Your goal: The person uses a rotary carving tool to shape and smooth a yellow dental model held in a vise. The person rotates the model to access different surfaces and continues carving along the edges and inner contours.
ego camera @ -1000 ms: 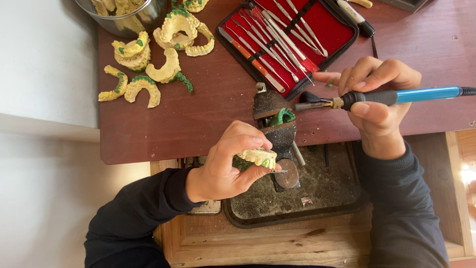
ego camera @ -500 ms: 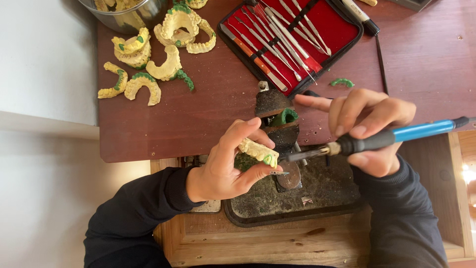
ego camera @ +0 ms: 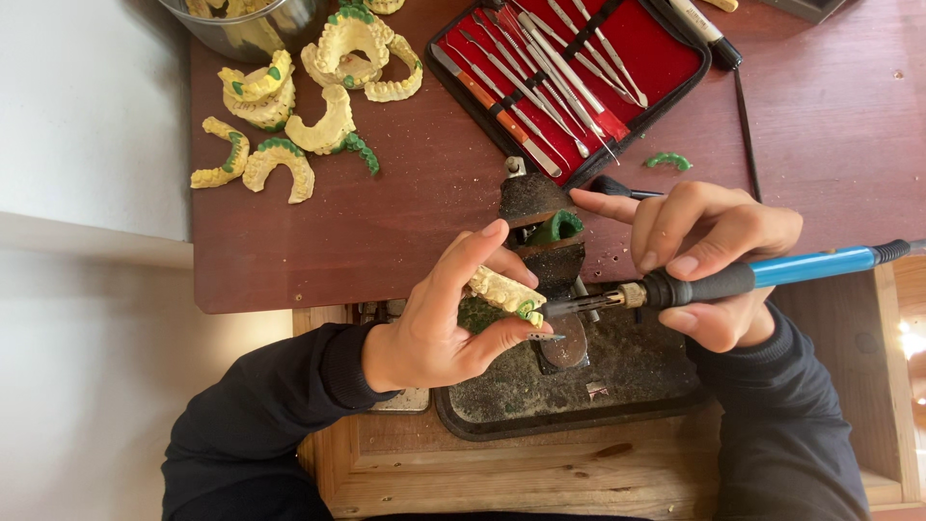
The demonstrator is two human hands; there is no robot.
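My left hand [ego camera: 446, 318] holds a yellowish plaster dental cast [ego camera: 503, 290] with a spot of green wax, pinched between thumb and fingers over a dirty black tray [ego camera: 617, 386]. My right hand [ego camera: 714, 253] grips a blue-handled heated wax tool [ego camera: 762, 274]; its metal tip touches the green wax on the cast. A dark metal bench block [ego camera: 540, 232] with a green wax lump [ego camera: 558, 228] stands just behind the cast.
A red-lined case of metal carving instruments [ego camera: 579, 72] lies open at the back. Several yellow dental casts with green wax [ego camera: 289, 125] lie at the back left beside a steel bowl [ego camera: 246, 24]. A green wax strip [ego camera: 668, 160] lies on the brown tabletop [ego camera: 405, 203].
My right hand has brought the wax tool from the bench block down and left, so that its tip now meets the cast. My left hand has turned the cast slightly.
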